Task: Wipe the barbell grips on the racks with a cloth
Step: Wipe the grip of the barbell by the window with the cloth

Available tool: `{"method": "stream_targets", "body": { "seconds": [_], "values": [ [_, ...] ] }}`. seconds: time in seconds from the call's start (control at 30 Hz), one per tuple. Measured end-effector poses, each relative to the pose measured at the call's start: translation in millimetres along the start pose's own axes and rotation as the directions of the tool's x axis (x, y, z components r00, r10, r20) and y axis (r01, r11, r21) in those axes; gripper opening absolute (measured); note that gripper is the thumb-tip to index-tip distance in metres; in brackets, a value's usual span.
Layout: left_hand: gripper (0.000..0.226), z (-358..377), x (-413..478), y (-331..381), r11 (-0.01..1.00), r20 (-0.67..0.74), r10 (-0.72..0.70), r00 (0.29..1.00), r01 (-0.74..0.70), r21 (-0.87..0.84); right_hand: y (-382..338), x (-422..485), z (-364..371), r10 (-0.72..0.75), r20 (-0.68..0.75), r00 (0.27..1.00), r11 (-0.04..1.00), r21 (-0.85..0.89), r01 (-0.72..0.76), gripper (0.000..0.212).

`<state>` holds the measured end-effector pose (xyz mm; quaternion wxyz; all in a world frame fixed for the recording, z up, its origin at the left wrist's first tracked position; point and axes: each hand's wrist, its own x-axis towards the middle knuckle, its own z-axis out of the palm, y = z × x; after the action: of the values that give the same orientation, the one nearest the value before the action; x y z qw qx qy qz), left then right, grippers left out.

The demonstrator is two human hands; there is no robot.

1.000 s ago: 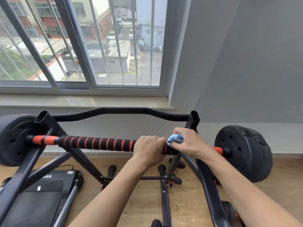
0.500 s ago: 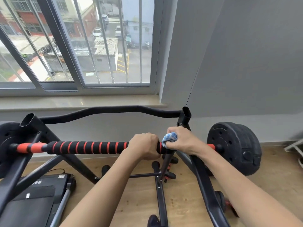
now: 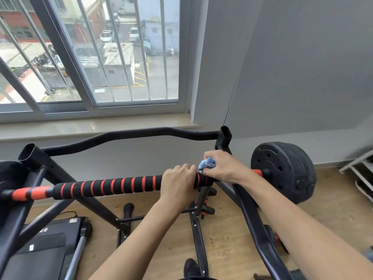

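A barbell lies across a black rack [image 3: 225, 137]. Its foam grip [image 3: 109, 186] is black with red stripes, and black weight plates sit at both ends, the right plate [image 3: 282, 170] in full view. My left hand [image 3: 178, 184] grips the foam near its right end. Just right of it, my right hand [image 3: 224, 165] holds a bunched blue and white cloth [image 3: 206, 164] pressed against the bar beside the right rack post. The bar under both hands is hidden.
A curved black crossbar [image 3: 125, 136] joins the rack posts behind the barbell. A folded treadmill [image 3: 46, 245] lies on the wooden floor at lower left. A window sill [image 3: 96, 124] and grey wall stand behind. A white frame [image 3: 357, 168] shows at the right edge.
Both hands keep their hold in the same place on the bar. The view has swung a little to the right, so the whole scene has slid left in the frame.
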<state>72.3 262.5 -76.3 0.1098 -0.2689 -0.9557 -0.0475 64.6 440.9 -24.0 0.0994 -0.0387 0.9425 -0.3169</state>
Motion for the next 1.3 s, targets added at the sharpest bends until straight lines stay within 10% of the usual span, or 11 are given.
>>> {"method": "stream_targets", "body": {
  "seconds": [0.23, 0.6, 0.73, 0.9, 1.07, 1.3],
  "values": [
    [0.021, -25.7, 34.3, -26.0, 0.975, 0.488, 0.138, 0.862, -0.031, -0.221, 1.4, -0.9, -0.9, 0.034, 0.019, 0.999, 0.999, 0.018, -0.034, 0.020],
    [0.021, 17.4, -9.5, -7.5, 0.977, -0.144, 0.162, 0.976, -0.137, 0.165, 1.8, -0.9, 8.1, 0.046, -0.029, 0.999, 0.999, -0.010, -0.046, 0.023],
    [0.028, -13.8, 8.0, -8.9, 0.997, 0.239, 0.060, 0.969, -0.047, -0.061, 2.1, -6.0, 5.7, 0.028, -0.037, 0.999, 1.000, 0.013, -0.027, 0.024],
    [0.021, -33.3, 41.4, -26.7, 0.917, 0.692, 0.074, 0.718, 0.223, -0.330, 4.5, -8.3, 0.6, 0.039, -0.020, 0.999, 0.997, 0.070, -0.038, 0.026],
    [0.011, -10.2, 13.0, -12.1, 0.998, 0.211, 0.030, 0.977, -0.018, -0.059, 7.4, -9.8, -3.3, 0.032, 0.017, 0.999, 0.994, 0.106, -0.033, 0.029],
    [0.023, 15.0, -12.2, -1.6, 0.987, -0.142, 0.112, 0.984, -0.093, 0.131, 8.7, -11.0, 4.5, -0.012, -0.065, 0.998, 0.996, 0.088, 0.018, 0.030]
  ]
}}
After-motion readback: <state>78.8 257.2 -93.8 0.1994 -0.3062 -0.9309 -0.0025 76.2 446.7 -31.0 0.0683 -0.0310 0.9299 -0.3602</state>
